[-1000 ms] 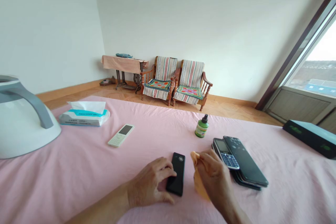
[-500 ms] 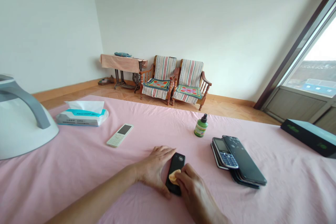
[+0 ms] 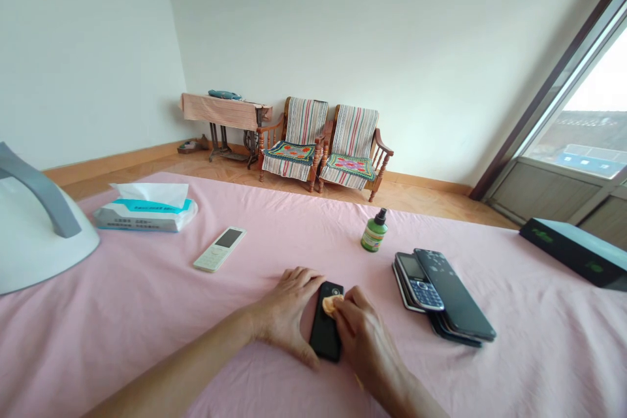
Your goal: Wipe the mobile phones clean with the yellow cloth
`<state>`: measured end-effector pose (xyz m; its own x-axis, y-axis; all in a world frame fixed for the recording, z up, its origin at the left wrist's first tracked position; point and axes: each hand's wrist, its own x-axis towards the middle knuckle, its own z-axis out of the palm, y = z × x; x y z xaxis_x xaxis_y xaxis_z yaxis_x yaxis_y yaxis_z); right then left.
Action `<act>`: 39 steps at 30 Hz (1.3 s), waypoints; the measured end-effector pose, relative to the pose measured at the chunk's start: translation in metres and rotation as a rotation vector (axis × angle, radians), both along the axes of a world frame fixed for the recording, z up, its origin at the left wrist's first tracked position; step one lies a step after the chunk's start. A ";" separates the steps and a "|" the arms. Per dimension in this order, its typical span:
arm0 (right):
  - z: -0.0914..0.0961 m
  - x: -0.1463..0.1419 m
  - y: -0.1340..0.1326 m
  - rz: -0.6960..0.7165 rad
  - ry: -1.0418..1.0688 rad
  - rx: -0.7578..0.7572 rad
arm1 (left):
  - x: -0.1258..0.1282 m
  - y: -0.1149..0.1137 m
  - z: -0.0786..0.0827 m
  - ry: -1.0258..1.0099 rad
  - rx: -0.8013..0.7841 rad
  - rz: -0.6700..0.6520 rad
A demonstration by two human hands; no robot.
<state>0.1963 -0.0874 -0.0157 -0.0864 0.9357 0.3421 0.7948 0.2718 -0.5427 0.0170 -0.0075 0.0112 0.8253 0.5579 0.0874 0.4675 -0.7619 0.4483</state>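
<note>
Pink tablecloth [image 3: 274,235]: black phone [image 3: 323,334] between left hand [image 3: 288,312], right hand [image 3: 366,330].

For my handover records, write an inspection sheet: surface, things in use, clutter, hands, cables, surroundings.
Surface: wrinkled pink fabric sheet.
Things in use: black rectangular phone, lying lens side up; crumpled orange fabric cloth against it.
Clutter: slim white keypad phone; green plastic bottle with black cap, upright; pile of dark phones; white-and-blue plastic tissue pack; black rectangular box; white kettle-shaped vessel with grey handle, cut off by the frame.
Hands: left hand spread along the phone's left side; right hand pinching the orange cloth.
Cables: nothing seen on the sheet.
Surroundings: two wooden armchairs with striped fabric covers; pale wall.
</note>
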 end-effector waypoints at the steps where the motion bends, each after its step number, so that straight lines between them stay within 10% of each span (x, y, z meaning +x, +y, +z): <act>1: 0.001 0.001 0.004 -0.009 0.000 -0.003 | 0.000 0.000 0.000 -0.009 0.003 0.001; 39: 0.003 0.005 0.016 -0.002 0.068 0.048 | 0.000 -0.003 -0.004 -0.038 0.008 0.023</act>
<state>0.2009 -0.0713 -0.0127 -0.0595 0.9184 0.3912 0.7569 0.2970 -0.5821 0.0167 -0.0106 0.0076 0.8082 0.5759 0.1233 0.4676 -0.7548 0.4600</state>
